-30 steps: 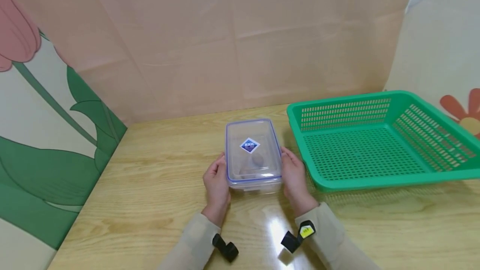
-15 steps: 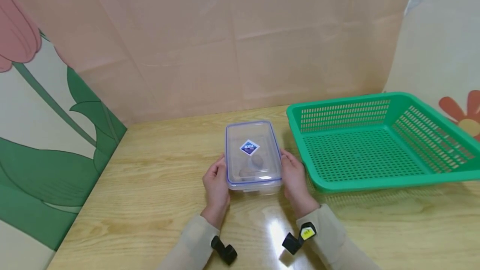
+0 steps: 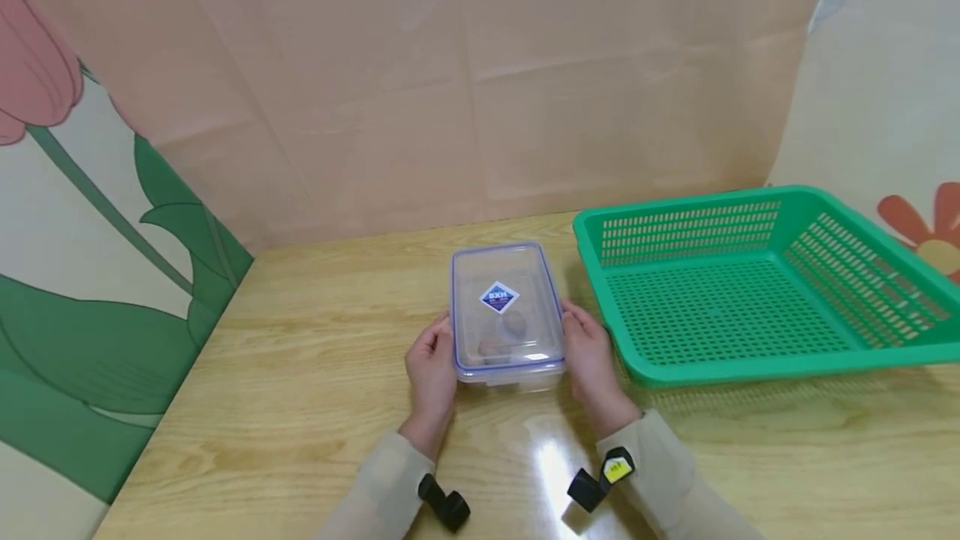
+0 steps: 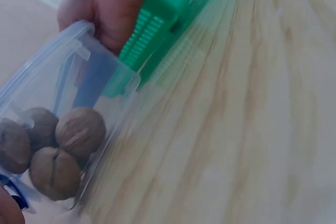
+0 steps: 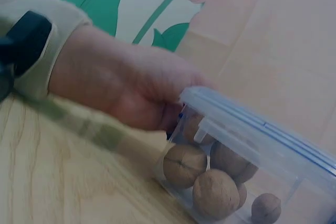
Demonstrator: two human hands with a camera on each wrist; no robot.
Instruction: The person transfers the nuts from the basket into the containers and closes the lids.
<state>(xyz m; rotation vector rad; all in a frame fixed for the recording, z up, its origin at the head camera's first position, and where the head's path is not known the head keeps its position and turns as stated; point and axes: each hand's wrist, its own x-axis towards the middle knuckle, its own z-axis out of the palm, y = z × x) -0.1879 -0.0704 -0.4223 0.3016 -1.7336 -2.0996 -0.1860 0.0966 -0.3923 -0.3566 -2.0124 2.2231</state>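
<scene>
A clear plastic food container (image 3: 487, 332) with a lid, blue edging and a blue-and-white diamond label is between my two hands. My left hand (image 3: 432, 369) grips its left long side, and my right hand (image 3: 592, 365) grips the opposite side, both near the front end. Most of the fingers are hidden behind the container's walls. Several walnuts (image 5: 215, 195) lie at the near end inside it, seen through the clear wall. In the left wrist view, walnuts (image 4: 80, 131) rest against the transparent end, close over the wooden surface.
A large green plastic basket (image 3: 750, 369) with slotted walls stands just right of the right hand. The wood-grain table (image 3: 300, 407) runs back to a pinkish sheet (image 3: 360, 90). Flower-printed panels (image 3: 82, 340) flank the left side. Black cameras (image 3: 446, 505) sit on both wrists.
Both hands keep their hold on the container, which stays in place. The left forearm has shifted very slightly to the left and the right one slightly to the right.
</scene>
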